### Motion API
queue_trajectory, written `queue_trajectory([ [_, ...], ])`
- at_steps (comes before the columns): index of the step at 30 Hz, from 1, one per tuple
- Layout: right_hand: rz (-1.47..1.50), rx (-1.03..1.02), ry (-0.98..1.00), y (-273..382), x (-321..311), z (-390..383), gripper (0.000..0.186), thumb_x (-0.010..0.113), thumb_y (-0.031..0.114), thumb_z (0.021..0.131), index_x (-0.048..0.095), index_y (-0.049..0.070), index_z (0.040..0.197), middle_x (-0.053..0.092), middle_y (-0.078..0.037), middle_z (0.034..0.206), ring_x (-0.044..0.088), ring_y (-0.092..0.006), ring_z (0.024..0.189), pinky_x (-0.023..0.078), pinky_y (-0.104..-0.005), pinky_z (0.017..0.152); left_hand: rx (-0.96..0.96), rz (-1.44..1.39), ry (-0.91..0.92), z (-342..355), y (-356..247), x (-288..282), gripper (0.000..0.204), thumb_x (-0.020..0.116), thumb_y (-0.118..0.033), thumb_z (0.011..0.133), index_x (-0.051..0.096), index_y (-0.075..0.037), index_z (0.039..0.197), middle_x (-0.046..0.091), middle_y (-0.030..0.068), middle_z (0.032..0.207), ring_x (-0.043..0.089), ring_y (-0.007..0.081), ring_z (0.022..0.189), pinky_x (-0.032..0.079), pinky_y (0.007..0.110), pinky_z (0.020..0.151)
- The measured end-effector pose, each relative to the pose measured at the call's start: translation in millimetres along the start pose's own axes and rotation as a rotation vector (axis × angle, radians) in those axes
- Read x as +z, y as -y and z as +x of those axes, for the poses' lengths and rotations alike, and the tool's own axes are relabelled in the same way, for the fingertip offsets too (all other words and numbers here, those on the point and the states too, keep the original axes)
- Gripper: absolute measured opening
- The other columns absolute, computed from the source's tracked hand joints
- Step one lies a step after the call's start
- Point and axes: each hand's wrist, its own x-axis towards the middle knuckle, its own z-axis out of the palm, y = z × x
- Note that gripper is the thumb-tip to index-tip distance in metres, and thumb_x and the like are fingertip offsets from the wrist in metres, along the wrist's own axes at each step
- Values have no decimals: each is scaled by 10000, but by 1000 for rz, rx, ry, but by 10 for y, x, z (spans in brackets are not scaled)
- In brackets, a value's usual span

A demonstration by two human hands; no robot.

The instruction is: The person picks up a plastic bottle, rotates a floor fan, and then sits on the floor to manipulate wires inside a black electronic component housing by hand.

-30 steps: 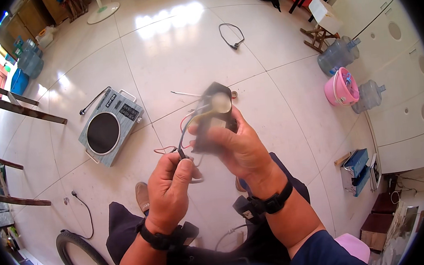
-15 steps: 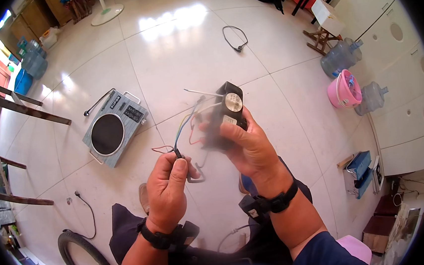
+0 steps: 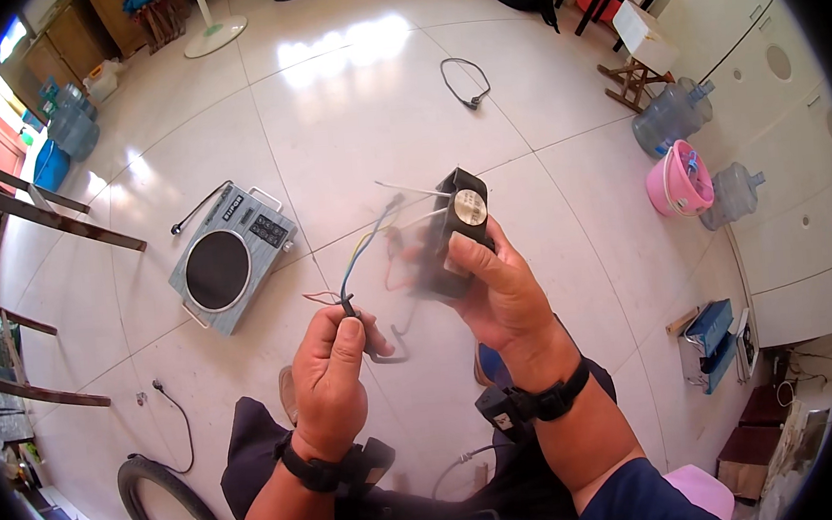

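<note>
My left hand [image 3: 329, 369] is closed, thumb pressed on a dark cable end [image 3: 347, 306]. Blue and yellow wires [image 3: 350, 260] rise from that end, and a thin reddish wire [image 3: 319, 297] loops off to the left. A grey bent piece [image 3: 389, 357] shows beside the fingers; its kind is unclear. My right hand [image 3: 496, 283] grips a black box-shaped electrical part [image 3: 452, 242] with a round pale label, tilted in front of me. Two pale leads [image 3: 411, 190] stick out from its left side. Its lower left part looks see-through and smeared, so details there are hidden.
A portable electric cooktop [image 3: 232, 260] lies on the tiled floor to the left. A black tyre [image 3: 174, 514] and a plug cord [image 3: 183, 425] are at lower left, another cord [image 3: 466, 82] farther ahead. A pink bucket [image 3: 679, 184] stands among water bottles at right; a wooden chair [image 3: 51, 215] is at left.
The black electrical part has turned slightly and shifted a little to the right in my right hand. My left hand keeps its hold on the cable end. The whole view has moved slightly.
</note>
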Motion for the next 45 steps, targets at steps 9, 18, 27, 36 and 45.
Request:
queue_trajectory([
  [9,22,30,-70,9,-25,2,402,611,135,975,468,68,1346,608,-112,1137,653,-298,1034,571,-452,822,-20,-72,-3,-8,-10,-14,231,498,-216,1061,588,-3,1076,621,41,871,567,112,813,440,267,785],
  [18,-61,-44,-33,-34,-4,27,383,657,279,978,511,76,1269,671,-110,1077,692,-286,1014,603,-473,828,17,3,-33,29,-44,-85,287,455,-273,1074,560,-5,1069,613,88,843,600,182,797,477,325,779],
  [27,-37,23,-18,-22,-48,34,401,659,289,977,533,48,1271,673,-93,1045,675,-225,982,578,-399,854,-28,-122,-99,64,-111,-115,276,448,-256,1076,564,-6,1065,607,88,860,597,195,786,485,331,771],
  [36,-103,3,-104,-58,-102,68,346,711,294,939,567,47,1135,674,-104,947,700,-247,891,604,-426,822,-15,-223,-187,101,-177,-215,278,453,-259,1075,576,-10,1054,599,47,916,579,146,814,459,292,798],
  [45,-95,58,-496,-418,-379,242,285,628,349,939,607,98,1073,682,-76,859,703,-198,766,597,-395,672,118,-324,-280,197,-386,-392,258,457,-275,1035,524,-34,971,518,51,808,507,155,742,448,327,731],
])
